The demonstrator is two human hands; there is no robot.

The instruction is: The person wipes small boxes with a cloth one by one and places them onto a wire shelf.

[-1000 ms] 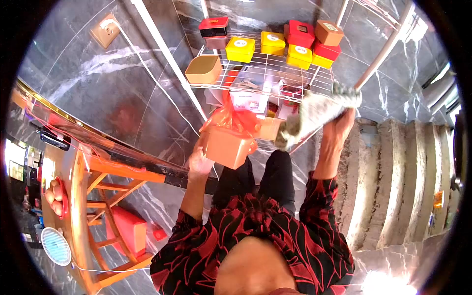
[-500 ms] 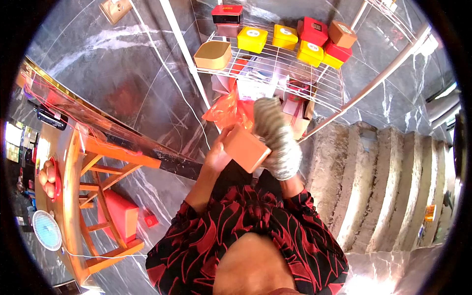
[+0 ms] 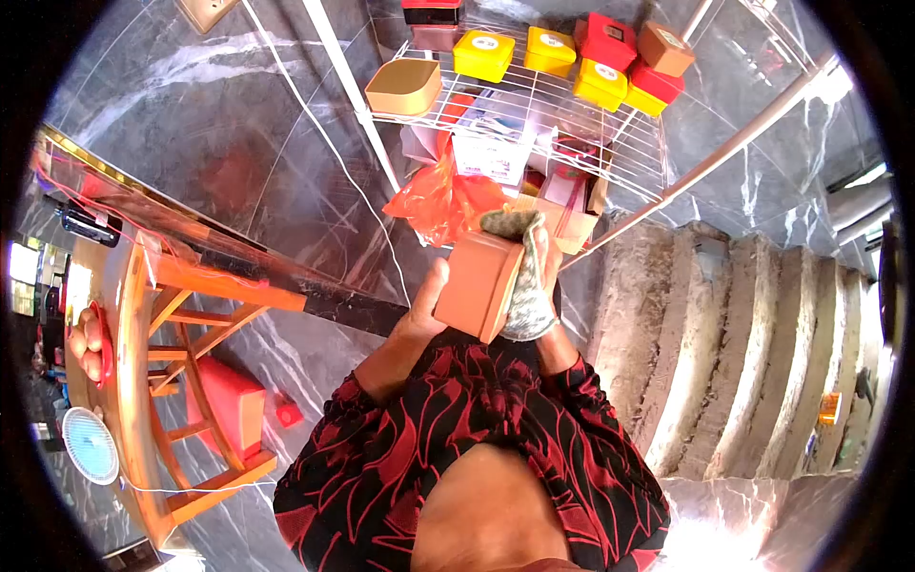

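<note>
An orange-brown box [image 3: 477, 283] is held up in front of my body, tilted. My left hand [image 3: 425, 297] grips it along its left side, with the thumb pointing up. A patterned grey-green cloth [image 3: 527, 296] lies against the box's right side, bunched over its far edge. Behind that cloth is my right hand [image 3: 552, 265], its fingers partly showing as they press it to the box. The box's underside is hidden. Just beyond it hangs an orange plastic bag [image 3: 440, 202].
A white wire shelf [image 3: 534, 91] carries yellow boxes [image 3: 484, 55], a red box [image 3: 608, 41] and a tan open container [image 3: 404, 88]. Concrete steps [image 3: 686, 353] rise on the right. A wooden stool [image 3: 219, 289] and a red box [image 3: 229, 410] are on the left.
The box has turned more upright between my hands. My right hand has come down from above it to its right side, and the cloth has shifted off the fingers.
</note>
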